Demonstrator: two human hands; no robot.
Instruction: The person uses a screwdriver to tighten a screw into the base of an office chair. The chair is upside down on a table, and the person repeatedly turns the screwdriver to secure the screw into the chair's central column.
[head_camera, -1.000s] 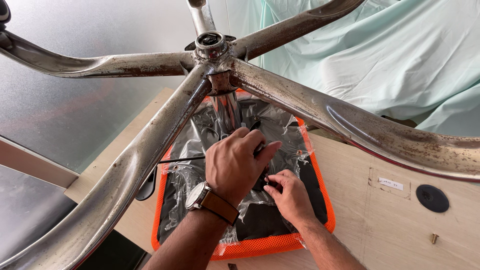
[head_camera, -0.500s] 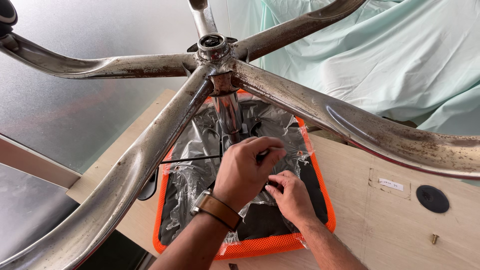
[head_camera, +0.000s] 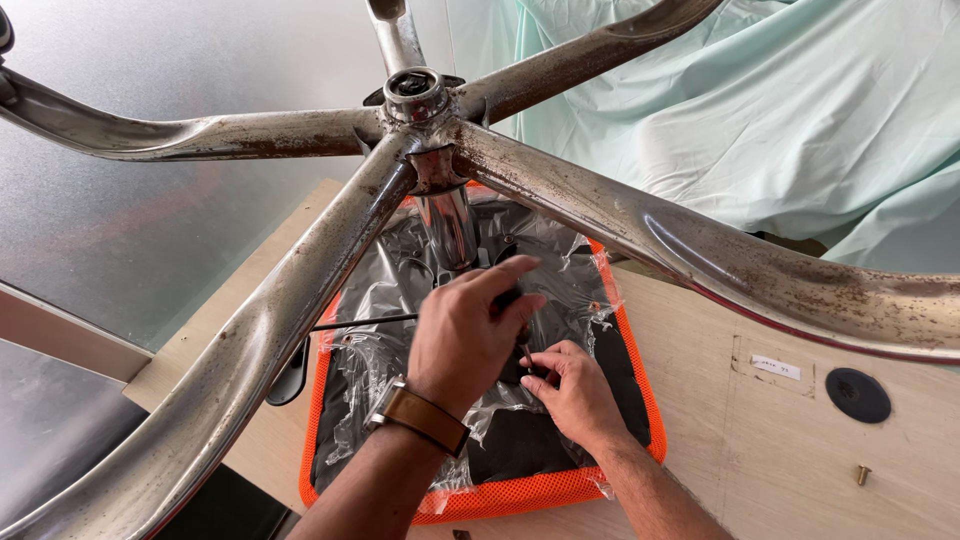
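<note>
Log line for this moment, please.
left hand: on tool handle | right hand: steadies tool tip | chair seat: upturned, plastic-wrapped | base: rusty

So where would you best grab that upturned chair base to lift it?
Probably by two opposite spokes of the rusty chrome chair base, near the hub, coming from above: they stand clear, sloping outward over the orange seat. The left hand and right hand crowd the column.

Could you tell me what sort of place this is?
Probably a small repair or assembly workspace: an upturned office chair with a rusty star base lies on a plywood bench, with a pale dust sheet behind.
</note>
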